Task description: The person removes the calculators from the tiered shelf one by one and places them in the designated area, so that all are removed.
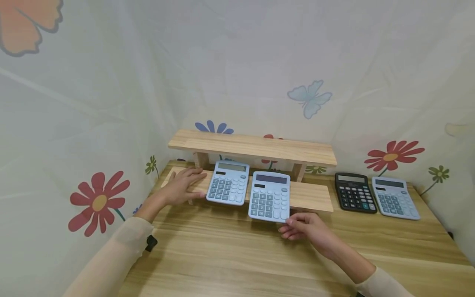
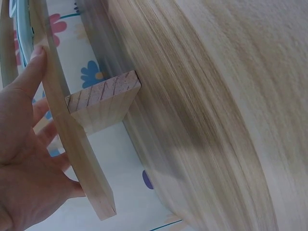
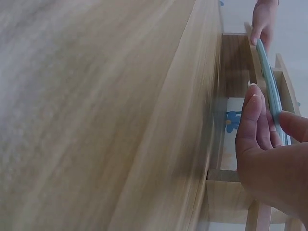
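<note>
Right fingers [image 1: 295, 236] pinched on calculator [image 1: 269, 196], left fingers [image 1: 193, 178] spread

Through the head view I am seeing a pale, creased wall covering [image 1: 237, 62] rising behind and on both sides of a wood-grain table [image 1: 208, 255]. A light-blue butterfly [image 1: 310, 99] is showing on the back stretch, red flowers [image 1: 99, 203] are standing out toward the left and right, an orange shape [image 1: 31, 24] is filling the upper left corner, and soft light is glossing the table
</note>
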Motion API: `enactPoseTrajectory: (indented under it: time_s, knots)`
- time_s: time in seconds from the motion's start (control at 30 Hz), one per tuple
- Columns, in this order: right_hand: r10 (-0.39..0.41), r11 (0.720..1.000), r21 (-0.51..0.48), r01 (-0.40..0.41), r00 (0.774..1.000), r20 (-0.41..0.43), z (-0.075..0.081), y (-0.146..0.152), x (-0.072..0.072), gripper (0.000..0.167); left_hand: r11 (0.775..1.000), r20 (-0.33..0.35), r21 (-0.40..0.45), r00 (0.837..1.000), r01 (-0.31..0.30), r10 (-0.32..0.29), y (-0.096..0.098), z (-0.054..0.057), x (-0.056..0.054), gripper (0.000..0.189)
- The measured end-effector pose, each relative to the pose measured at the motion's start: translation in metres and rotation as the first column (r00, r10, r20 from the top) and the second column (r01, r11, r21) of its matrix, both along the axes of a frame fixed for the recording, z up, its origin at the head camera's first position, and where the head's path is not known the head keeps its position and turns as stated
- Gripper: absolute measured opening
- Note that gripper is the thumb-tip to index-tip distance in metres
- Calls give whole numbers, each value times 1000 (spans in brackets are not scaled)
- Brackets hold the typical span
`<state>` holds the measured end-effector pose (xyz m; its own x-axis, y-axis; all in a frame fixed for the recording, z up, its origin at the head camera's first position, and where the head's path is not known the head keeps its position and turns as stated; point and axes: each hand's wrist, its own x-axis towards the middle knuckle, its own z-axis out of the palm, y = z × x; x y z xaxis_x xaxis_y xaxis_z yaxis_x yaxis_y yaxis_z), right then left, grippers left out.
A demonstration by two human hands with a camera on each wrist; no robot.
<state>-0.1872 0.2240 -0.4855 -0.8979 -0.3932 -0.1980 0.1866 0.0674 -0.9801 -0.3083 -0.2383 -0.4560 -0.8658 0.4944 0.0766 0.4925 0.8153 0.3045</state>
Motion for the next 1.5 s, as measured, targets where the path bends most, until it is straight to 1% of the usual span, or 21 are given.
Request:
enactPoseTrajectory:
  time_s: [0.33, 0.57, 0.63, 0.77, 0.83, 0.9, 1.0, 1.1, 1.17, 1.3, 1.5]
  knots:
    - [16, 999, -34, -15, 1000, 18, -3, 2, -2, 32, 1000, -1, -1, 1000, -1, 1, 0, 0, 0, 80]
    - [0, 999, -53, 0, 1000, 5, -2, 2, -2, 29, 1000, -2, 1, 1000, -1, 1, 0, -1, 0, 80]
    - [-6, 998, -62, 6, 1000, 3, -1, 2, -2, 32, 1000, -2, 2, 1000, 0, 0, 0, -2, 0, 80]
    - [-16, 997, -77, 15, 1000, -4, 1, -1, -3, 47, 1000, -3, 5, 1000, 1, -1, 0, -2, 0, 80]
    - [-35, 996, -80, 35, 999, 0, 2, -4, -4, 54, 1000, -4, 6, 1000, 1, -1, 0, -2, 0, 80]
    - [-74, 994, -81, 75, 997, 19, 5, -8, -4, 56, 1000, -4, 6, 1000, 1, -1, 0, -2, 0, 80]
    - [-149, 984, -87, 155, 987, 66, 10, -16, -3, 55, 1000, -8, 5, 1000, 2, -2, 0, -2, 0, 80]
    - [-205, 970, -108, 217, 972, 116, 14, -22, -4, 52, 1000, -9, 6, 1000, 2, -2, -1, -3, -1, 80]
    - [-213, 964, -129, 231, 967, 140, 15, -24, -4, 51, 1000, -9, 6, 1000, 2, -2, -1, -4, -2, 81]
    - [-207, 961, -153, 230, 966, 154, 16, -24, -5, 51, 1000, -8, 2, 1000, 4, -4, -1, -4, -1, 81]
    - [-213, 961, -143, 236, 964, 161, 16, -24, -4, 51, 1000, -8, 4, 1000, 2, -2, -1, -1, 1, 80]
